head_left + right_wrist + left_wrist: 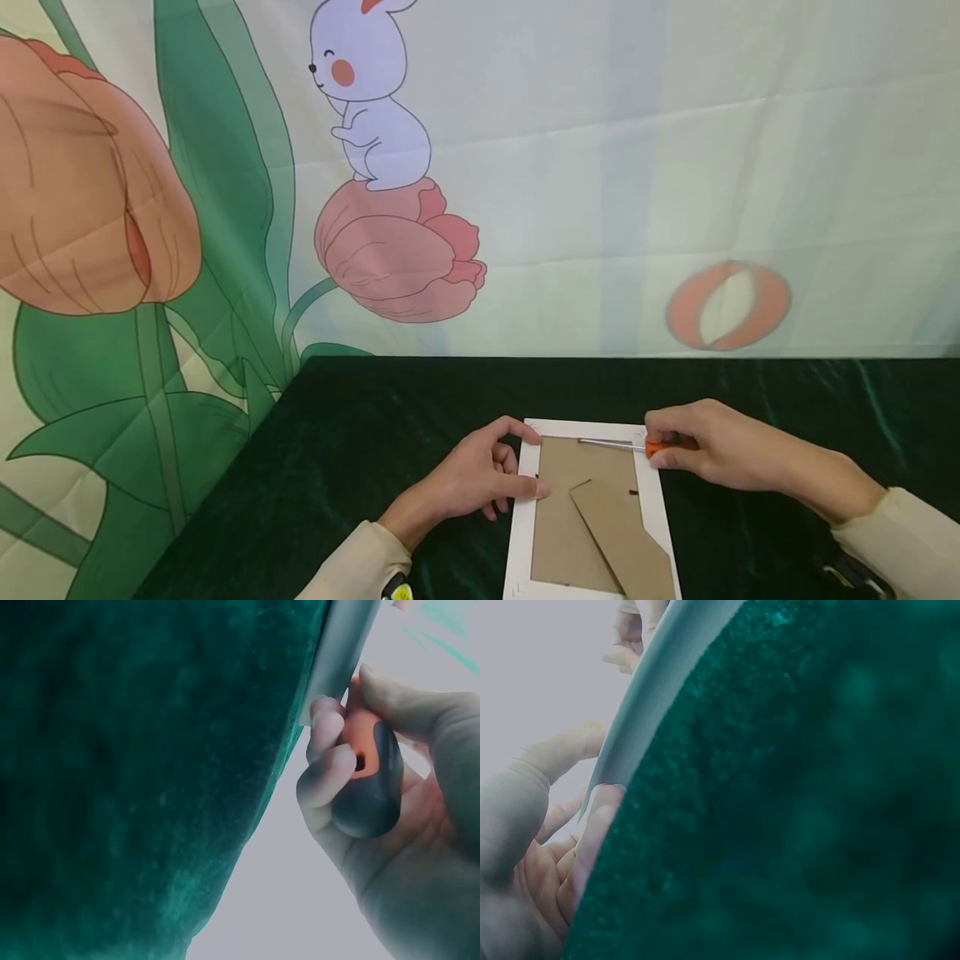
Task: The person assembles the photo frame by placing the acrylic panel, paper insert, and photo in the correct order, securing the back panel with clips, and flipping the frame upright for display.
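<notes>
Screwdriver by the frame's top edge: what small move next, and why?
Perhaps gently lever the screwdriver upward: it reaches in along the top edge of the brown backing, while the left hand grips the white frame by its left side.

Got a white picture frame (524, 533) lying back side up on a tabletop (405, 400) covered in dark green velvety cloth. Brown backing board (558, 525) is in it, with the angled brown stand (626, 533) across the lower right. Left grip (468, 471) has the frame's left side, index finger at the top corner, thumb reaching over onto the board. Right grip (716, 446) is at the upper right corner, pinching an orange-handled screwdriver (655, 449), thin shaft pointing left along the board's top edge. Cream sleeves on both arms. Behind it all, a cloth backdrop (540, 208) with a cartoon bunny (386, 137) sitting on a pink tulip (397, 258), lol.
</notes>
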A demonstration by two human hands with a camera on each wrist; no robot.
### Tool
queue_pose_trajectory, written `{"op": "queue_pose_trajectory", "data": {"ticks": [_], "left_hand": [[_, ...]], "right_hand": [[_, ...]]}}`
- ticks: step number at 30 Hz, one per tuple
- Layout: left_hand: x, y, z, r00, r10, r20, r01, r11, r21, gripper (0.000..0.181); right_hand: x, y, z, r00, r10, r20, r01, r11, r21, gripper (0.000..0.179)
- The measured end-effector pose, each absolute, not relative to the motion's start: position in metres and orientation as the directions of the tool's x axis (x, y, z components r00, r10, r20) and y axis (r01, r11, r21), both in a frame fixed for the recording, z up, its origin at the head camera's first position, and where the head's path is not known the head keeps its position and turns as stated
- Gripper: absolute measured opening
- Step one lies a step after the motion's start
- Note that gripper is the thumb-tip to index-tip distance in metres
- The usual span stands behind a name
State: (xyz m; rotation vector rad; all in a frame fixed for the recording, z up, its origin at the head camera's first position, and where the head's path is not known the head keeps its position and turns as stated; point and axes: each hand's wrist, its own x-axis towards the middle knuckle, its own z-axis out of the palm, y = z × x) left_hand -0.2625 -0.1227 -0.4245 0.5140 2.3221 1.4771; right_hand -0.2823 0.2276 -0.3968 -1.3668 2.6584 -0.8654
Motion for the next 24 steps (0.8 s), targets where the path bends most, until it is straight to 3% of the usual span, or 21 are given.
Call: {"op": "queue_pose_trajectory", "data": {"ticks": [10, 24], "left_hand": [[-0.262, -0.123, -0.424, -0.877, 0.472, -0.094, 0.117, 0.398, 0.910, 0.049], [-0.264, -0.123, -0.426, -0.877, 0.471, -0.090, 0.117, 0.392, 0.912, 0.049]], "right_hand": [[-0.285, 0.227, -0.392, -0.610, -0.772, 0.178, -0.741, 0.477, -0.472, 0.017], [-0.284, 0.231, -0.402, -0.665, -0.720, 0.195, -0.673, 0.466, -0.574, 0.011]]}}
